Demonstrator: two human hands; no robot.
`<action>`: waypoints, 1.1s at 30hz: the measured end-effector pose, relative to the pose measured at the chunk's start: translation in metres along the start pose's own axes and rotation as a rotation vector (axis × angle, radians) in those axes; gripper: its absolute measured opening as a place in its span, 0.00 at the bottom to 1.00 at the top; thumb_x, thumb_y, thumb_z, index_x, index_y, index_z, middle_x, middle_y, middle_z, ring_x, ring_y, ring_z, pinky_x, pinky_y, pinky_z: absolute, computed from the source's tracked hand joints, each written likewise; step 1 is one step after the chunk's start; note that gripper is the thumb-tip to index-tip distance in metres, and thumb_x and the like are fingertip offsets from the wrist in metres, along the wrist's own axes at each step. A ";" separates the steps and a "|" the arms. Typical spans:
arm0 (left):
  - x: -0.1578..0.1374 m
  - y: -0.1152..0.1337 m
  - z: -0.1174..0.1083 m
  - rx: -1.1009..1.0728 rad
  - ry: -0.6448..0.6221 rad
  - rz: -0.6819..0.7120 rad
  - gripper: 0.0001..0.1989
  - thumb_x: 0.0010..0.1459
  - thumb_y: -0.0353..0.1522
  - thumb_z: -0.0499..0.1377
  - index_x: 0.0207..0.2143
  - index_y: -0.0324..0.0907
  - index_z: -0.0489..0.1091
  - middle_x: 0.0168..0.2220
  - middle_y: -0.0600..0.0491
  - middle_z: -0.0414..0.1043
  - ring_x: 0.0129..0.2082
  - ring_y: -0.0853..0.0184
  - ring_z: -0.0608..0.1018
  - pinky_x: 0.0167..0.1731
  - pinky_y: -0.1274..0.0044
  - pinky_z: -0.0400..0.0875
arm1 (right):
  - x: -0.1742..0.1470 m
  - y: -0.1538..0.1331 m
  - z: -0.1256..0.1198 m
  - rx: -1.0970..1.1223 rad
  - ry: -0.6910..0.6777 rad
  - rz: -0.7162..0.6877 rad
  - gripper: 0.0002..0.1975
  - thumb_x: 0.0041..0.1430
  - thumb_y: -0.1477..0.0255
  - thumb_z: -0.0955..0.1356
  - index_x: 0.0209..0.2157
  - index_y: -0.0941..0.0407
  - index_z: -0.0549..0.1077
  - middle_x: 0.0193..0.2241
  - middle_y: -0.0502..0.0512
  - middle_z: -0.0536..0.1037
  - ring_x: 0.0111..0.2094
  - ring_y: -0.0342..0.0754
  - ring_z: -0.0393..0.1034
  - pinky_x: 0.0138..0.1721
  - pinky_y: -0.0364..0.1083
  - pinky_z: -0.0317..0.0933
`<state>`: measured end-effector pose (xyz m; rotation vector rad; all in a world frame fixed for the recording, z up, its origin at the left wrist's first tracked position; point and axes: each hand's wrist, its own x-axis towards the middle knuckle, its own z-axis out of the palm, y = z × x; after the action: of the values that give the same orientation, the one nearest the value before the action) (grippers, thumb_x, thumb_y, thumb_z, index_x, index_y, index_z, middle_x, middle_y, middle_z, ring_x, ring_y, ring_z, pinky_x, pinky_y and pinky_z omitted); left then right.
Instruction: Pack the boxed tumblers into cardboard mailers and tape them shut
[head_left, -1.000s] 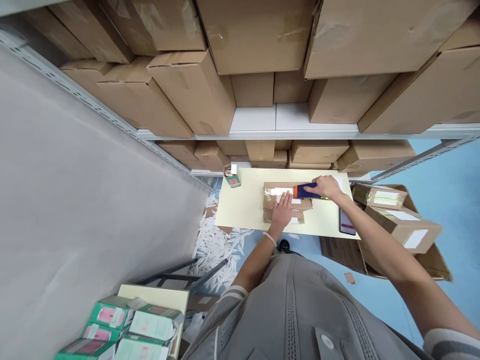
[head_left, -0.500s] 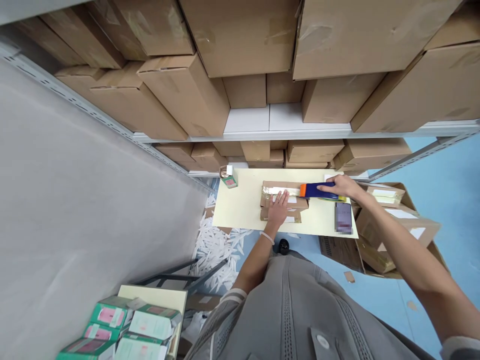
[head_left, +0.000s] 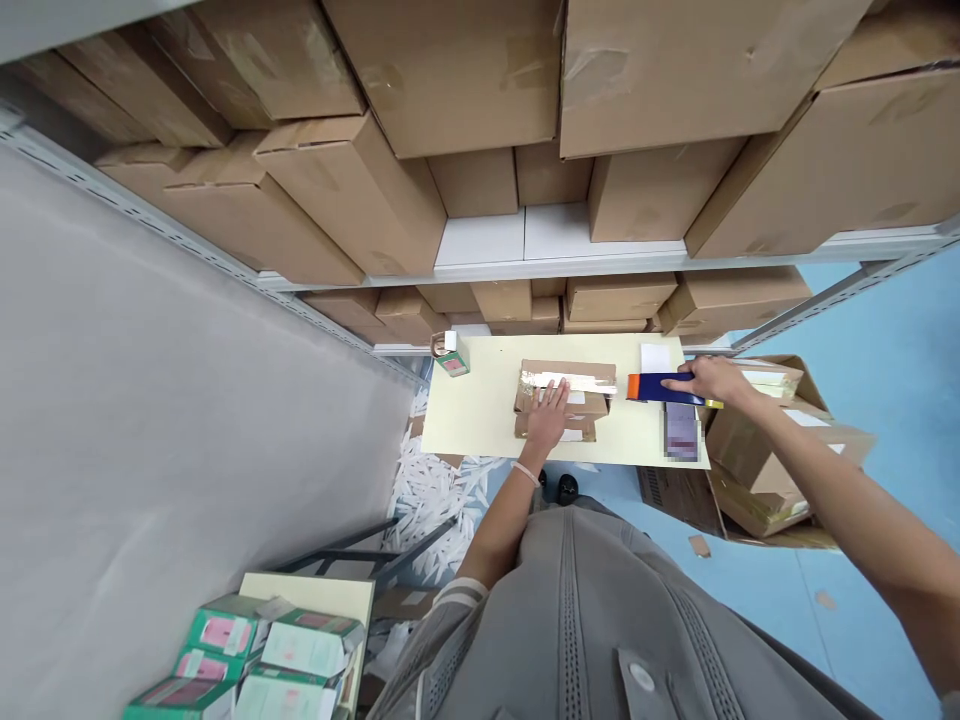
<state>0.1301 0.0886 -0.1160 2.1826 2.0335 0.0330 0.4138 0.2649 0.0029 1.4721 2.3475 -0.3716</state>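
Note:
My left hand [head_left: 547, 418] lies flat with its fingers spread on a small cardboard box [head_left: 592, 372], which has shiny tape and a white strip along its top. Another cardboard box [head_left: 578, 433] sits on the near side of it, close to my left wrist. My right hand [head_left: 712, 379] is closed around a dark blue tape dispenser [head_left: 660, 387] with an orange end, to the right of the box and apart from it. Below the dispenser a phone [head_left: 681, 435] rests on the pale tabletop [head_left: 472, 415]. White paper [head_left: 655, 357] lies just beyond the dispenser.
A small open green box [head_left: 451, 355] stands at the table's left end. Shelves full of cartons [head_left: 480, 70] rise behind. On the floor right is a large carton [head_left: 679, 500] holding boxes. Paper shreds [head_left: 431, 490] cover the floor left; green boxes [head_left: 296, 645] stand lower left.
My right hand has drawn the tape dispenser to the right, off the box's end, leaving a gap. My left hand stays on the box. The view has shifted slightly.

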 end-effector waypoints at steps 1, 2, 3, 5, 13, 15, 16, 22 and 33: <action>0.000 0.000 -0.001 -0.002 -0.003 -0.002 0.33 0.69 0.42 0.42 0.72 0.44 0.37 0.73 0.57 0.37 0.73 0.62 0.41 0.71 0.60 0.41 | 0.001 -0.002 0.002 -0.003 0.006 0.003 0.25 0.57 0.46 0.63 0.33 0.52 0.80 0.30 0.60 0.81 0.36 0.59 0.75 0.40 0.50 0.61; -0.001 0.000 -0.002 -0.005 -0.007 -0.005 0.33 0.69 0.42 0.42 0.72 0.44 0.37 0.73 0.57 0.37 0.73 0.62 0.41 0.71 0.60 0.41 | 0.001 -0.004 0.004 0.001 0.016 0.002 0.25 0.57 0.46 0.64 0.33 0.52 0.80 0.30 0.61 0.82 0.37 0.59 0.75 0.39 0.50 0.61; -0.002 0.000 -0.003 -0.008 -0.009 -0.004 0.33 0.69 0.42 0.42 0.72 0.44 0.37 0.73 0.57 0.37 0.73 0.61 0.41 0.71 0.60 0.40 | 0.002 -0.005 0.006 0.012 0.029 -0.002 0.26 0.57 0.46 0.64 0.33 0.52 0.80 0.30 0.61 0.81 0.37 0.59 0.75 0.38 0.49 0.61; -0.005 0.000 -0.006 -0.016 -0.005 0.011 0.33 0.69 0.43 0.42 0.72 0.43 0.37 0.73 0.55 0.36 0.73 0.60 0.40 0.71 0.58 0.39 | 0.003 -0.007 0.008 0.058 0.048 -0.001 0.26 0.55 0.45 0.64 0.33 0.52 0.80 0.27 0.59 0.81 0.35 0.59 0.75 0.36 0.48 0.60; -0.006 -0.006 -0.021 -0.050 0.030 0.004 0.37 0.68 0.46 0.42 0.72 0.41 0.35 0.73 0.50 0.36 0.73 0.57 0.37 0.69 0.51 0.31 | 0.001 -0.004 0.013 0.358 0.050 -0.059 0.33 0.49 0.37 0.62 0.24 0.54 0.76 0.20 0.52 0.76 0.26 0.49 0.70 0.30 0.44 0.58; 0.005 -0.006 -0.026 -0.049 0.038 0.047 0.40 0.67 0.49 0.44 0.72 0.38 0.34 0.73 0.47 0.35 0.73 0.56 0.36 0.69 0.51 0.29 | 0.000 -0.005 0.011 0.395 0.050 -0.068 0.34 0.47 0.35 0.62 0.23 0.54 0.75 0.18 0.51 0.74 0.25 0.48 0.68 0.29 0.43 0.57; 0.012 -0.004 -0.028 -0.047 0.038 0.098 0.43 0.66 0.51 0.45 0.72 0.36 0.34 0.73 0.45 0.34 0.73 0.56 0.35 0.69 0.52 0.28 | 0.000 -0.006 0.010 0.402 0.055 -0.078 0.34 0.47 0.35 0.63 0.23 0.54 0.75 0.18 0.50 0.73 0.24 0.47 0.67 0.28 0.43 0.57; 0.063 0.035 -0.034 -0.039 -0.026 0.329 0.62 0.51 0.58 0.59 0.71 0.31 0.33 0.73 0.39 0.28 0.72 0.50 0.28 0.66 0.48 0.23 | -0.002 0.000 0.002 0.360 0.077 -0.085 0.35 0.48 0.35 0.62 0.22 0.53 0.75 0.17 0.50 0.72 0.23 0.47 0.65 0.28 0.44 0.56; 0.090 0.047 -0.004 -0.050 -0.215 0.251 0.67 0.44 0.50 0.68 0.71 0.39 0.25 0.73 0.40 0.25 0.71 0.47 0.28 0.63 0.43 0.24 | -0.002 -0.019 0.018 -0.009 0.068 0.022 0.27 0.59 0.46 0.62 0.33 0.53 0.81 0.30 0.59 0.82 0.39 0.56 0.75 0.50 0.52 0.57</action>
<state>0.1829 0.1756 -0.1138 2.2857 1.6223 -0.1152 0.4007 0.2477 -0.0119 1.5274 2.3799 -0.3096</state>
